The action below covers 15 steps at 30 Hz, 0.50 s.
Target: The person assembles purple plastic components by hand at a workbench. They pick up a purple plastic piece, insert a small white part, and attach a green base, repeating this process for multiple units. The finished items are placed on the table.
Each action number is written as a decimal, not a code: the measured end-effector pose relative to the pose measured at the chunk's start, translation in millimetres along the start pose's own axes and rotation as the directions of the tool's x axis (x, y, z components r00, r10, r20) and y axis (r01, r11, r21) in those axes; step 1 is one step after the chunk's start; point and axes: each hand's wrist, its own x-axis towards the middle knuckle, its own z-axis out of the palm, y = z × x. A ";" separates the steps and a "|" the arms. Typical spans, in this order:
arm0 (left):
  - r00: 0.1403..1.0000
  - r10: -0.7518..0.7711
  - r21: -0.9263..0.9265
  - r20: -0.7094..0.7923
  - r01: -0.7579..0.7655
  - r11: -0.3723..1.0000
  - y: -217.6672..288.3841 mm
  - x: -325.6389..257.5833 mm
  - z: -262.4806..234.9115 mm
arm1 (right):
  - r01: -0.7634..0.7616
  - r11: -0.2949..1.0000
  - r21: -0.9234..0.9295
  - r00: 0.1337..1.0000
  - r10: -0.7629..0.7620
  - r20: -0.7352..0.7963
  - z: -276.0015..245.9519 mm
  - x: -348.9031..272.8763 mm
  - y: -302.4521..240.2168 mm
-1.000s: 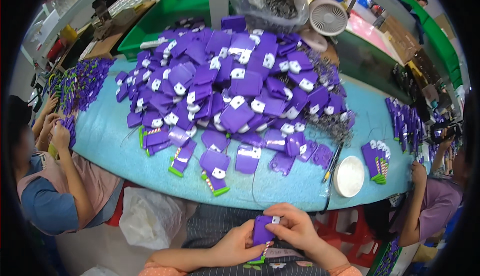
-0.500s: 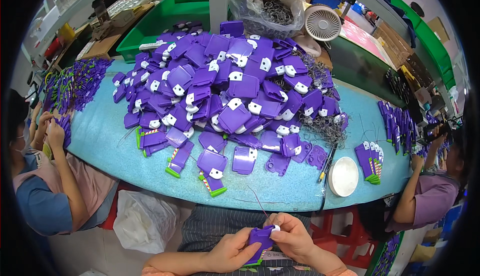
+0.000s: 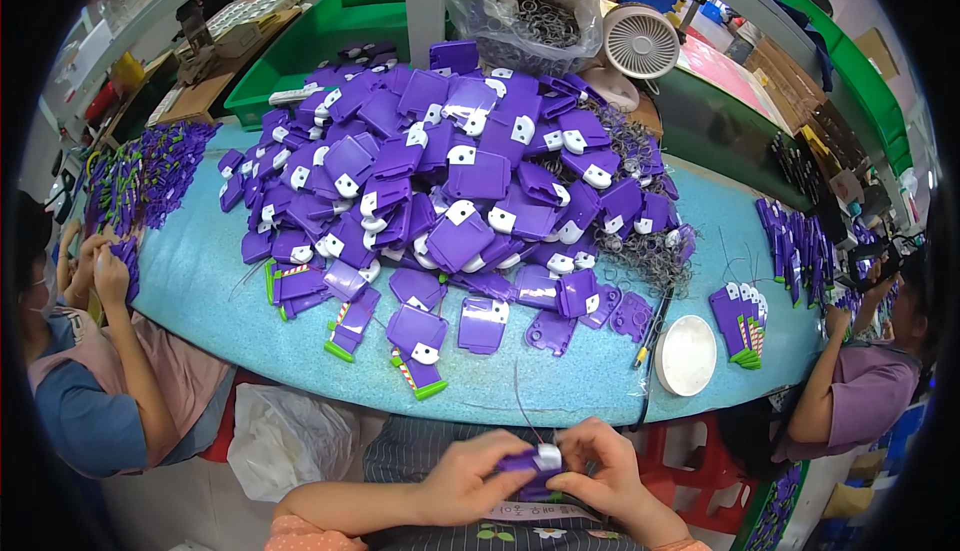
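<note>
Over my lap, my left hand (image 3: 474, 473) grips a small purple plastic casing (image 3: 520, 463) with a white corner (image 3: 548, 456). My right hand (image 3: 602, 469) is curled on its other side, thumb against the casing's edge. Both hands are slightly blurred. From near the white corner a thin dark wire (image 3: 521, 399) sticks up toward the table edge. The lower part of the casing is mostly hidden by my fingers. Ahead on the blue table (image 3: 500, 381) is a large heap of similar purple casings (image 3: 475, 173), a few with green ends near the front.
A white round dish (image 3: 687, 355) and a pen-like tool (image 3: 650, 336) lie right of the heap, near tangled wire rings (image 3: 640, 251). Finished-looking striped pieces (image 3: 740, 326) stand farther right. Behind are a green bin (image 3: 345, 26) and a fan (image 3: 641, 41). People sit at both sides.
The casing has been tipped so its white corner faces up more. My left hand has shifted over its top side, and my right hand has moved slightly right. The view has shifted slightly.
</note>
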 end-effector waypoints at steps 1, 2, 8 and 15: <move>0.996 -0.005 0.044 -0.094 0.009 0.999 4.6 1.3 -5.2 | -0.075 0.997 0.016 0.996 0.075 -0.040 0.9 -2.3 -2.7; 0.986 -0.093 -0.138 -0.137 0.074 0.988 -0.7 2.0 -9.8 | -0.090 0.993 -0.081 0.995 0.094 0.040 -2.9 -1.6 0.2; 0.951 -0.150 -0.408 -0.270 0.028 0.912 -7.6 -6.4 3.6 | -0.064 0.989 -0.132 0.997 0.068 0.025 10.2 -17.1 14.3; 0.946 -0.241 -0.458 -0.216 0.120 0.881 -7.7 -14.2 1.1 | 0.029 0.987 -0.160 0.999 -0.031 -0.009 14.9 -22.8 16.9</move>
